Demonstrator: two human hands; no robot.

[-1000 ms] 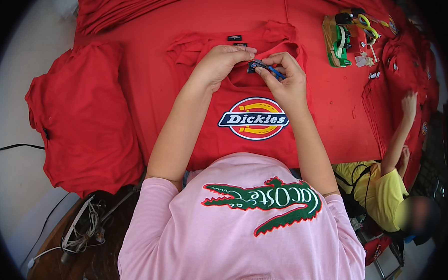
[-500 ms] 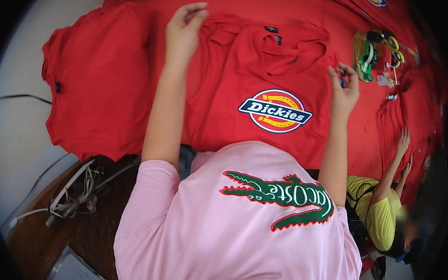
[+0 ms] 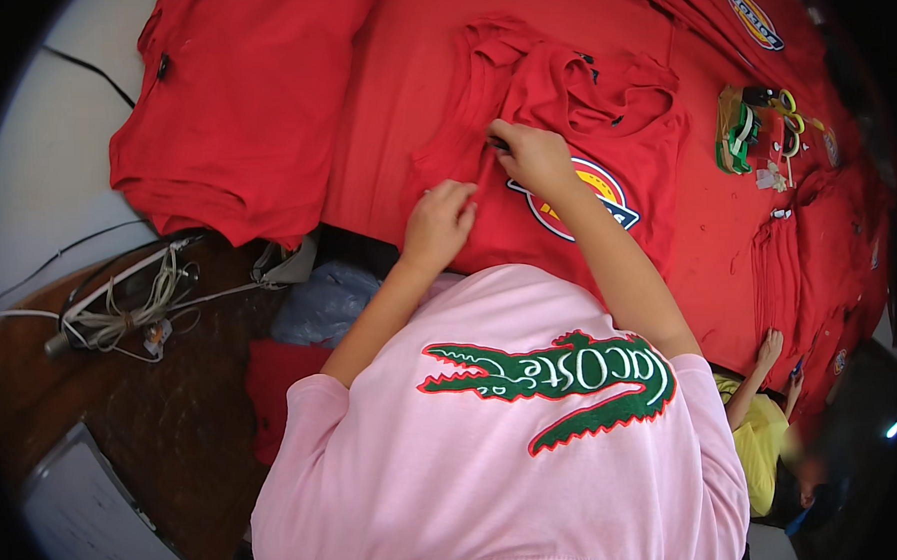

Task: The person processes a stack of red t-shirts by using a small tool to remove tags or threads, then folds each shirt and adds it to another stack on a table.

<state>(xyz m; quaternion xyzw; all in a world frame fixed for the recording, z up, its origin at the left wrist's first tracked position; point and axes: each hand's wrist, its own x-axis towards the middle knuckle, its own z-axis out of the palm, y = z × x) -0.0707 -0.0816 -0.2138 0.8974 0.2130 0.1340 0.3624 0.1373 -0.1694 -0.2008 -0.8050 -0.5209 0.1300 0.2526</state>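
Observation:
A red shirt with a wide neckline lies spread in front of me, a round yellow, red and blue logo patch on its chest. Over the shirt's left part, my right hand is closed around a small dark tool, mostly hidden in the fingers. Just left of it and nearer to me, my left hand rests at the shirt's side edge. Its fingers are curled together, and whatever they pinch is hidden.
More red garments lie at the left over the table edge. At the right are a green tape dispenser, yellow-handled scissors and red cloth piles. A person in a yellow top works there. Bundled cables lie at lower left.
My right hand has swung left from the shirt's right side, carrying the small dark tool. My left hand has come down from beside the neckline toward me. The view has shifted.

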